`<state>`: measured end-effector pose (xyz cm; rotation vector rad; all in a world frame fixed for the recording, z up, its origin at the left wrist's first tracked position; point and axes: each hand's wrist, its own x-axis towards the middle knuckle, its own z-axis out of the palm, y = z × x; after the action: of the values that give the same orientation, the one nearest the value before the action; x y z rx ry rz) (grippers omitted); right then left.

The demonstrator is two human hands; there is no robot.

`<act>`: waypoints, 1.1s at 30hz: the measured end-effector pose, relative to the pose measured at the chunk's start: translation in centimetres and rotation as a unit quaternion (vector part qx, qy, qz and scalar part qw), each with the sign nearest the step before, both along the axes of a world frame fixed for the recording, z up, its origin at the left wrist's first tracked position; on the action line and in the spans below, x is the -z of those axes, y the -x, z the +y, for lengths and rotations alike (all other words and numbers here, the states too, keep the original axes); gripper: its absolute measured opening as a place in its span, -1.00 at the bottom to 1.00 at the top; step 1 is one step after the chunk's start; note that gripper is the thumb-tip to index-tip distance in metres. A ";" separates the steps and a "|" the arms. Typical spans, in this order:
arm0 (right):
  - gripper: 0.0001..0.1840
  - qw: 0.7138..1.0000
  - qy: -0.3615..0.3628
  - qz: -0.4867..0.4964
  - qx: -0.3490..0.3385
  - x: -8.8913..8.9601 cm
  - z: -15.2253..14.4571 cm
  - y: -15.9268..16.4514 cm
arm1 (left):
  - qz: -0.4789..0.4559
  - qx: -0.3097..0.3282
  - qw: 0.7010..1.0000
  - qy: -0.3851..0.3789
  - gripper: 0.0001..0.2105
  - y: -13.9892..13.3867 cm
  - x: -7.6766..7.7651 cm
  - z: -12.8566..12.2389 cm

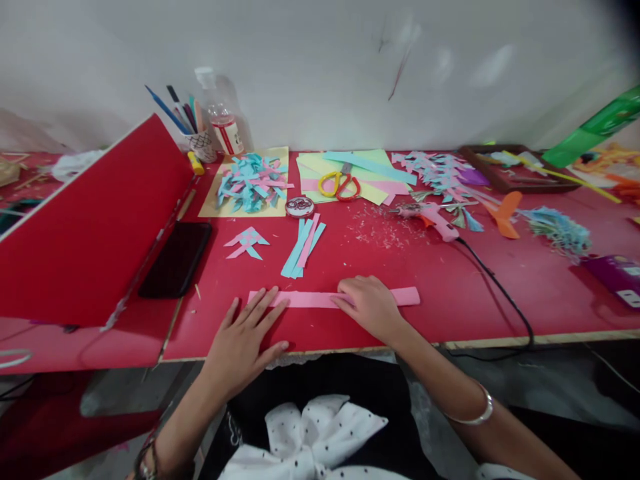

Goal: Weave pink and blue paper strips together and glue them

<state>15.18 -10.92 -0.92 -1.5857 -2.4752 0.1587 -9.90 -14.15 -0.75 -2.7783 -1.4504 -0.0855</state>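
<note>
A long pink paper strip [310, 299] lies flat along the front of the red table. My left hand [245, 333] rests on its left end, fingers stretched out and spread. Toward the strip's right part, my right hand [367, 303] is closed, thumb and fingers pinching the paper. Just beyond the strip lie several blue and pink paper strips [303, 247] in a loose bunch. Left of them is a small woven piece [249, 243] of pink and blue paper with pointed ends.
Scissors [340, 185] lie on coloured paper sheets [310, 167]. A pink glue gun [433, 217] with a black cord is at the right. A phone [176, 260] and a leaning red board [100, 233] stand left. Behind are folded paper pieces [253, 183] and a bottle [223, 120].
</note>
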 end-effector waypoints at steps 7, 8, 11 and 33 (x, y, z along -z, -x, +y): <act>-0.69 1.000 0.009 0.022 -0.011 -0.1 -0.8 -4.1 | -0.001 -0.004 1.000 0.000 -0.43 0.5 0.3 -0.1; -0.69 1.000 0.007 0.022 -0.006 -0.1 -1.0 -4.6 | -0.001 -0.003 1.000 0.000 -0.43 0.5 0.3 -0.1; -0.70 1.000 0.003 0.018 0.021 0.0 -1.6 -6.0 | 0.003 -0.002 1.000 0.002 -0.43 0.5 0.3 -0.1; -0.80 0.974 -0.116 -0.001 0.192 0.6 -3.7 -7.9 | 0.002 -0.040 0.998 -0.052 -0.51 -0.7 -0.9 -0.8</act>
<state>23.05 -14.62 -1.53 -1.9116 -2.0441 -0.1844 -9.21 -14.93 0.13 -2.6346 -1.5086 -0.1490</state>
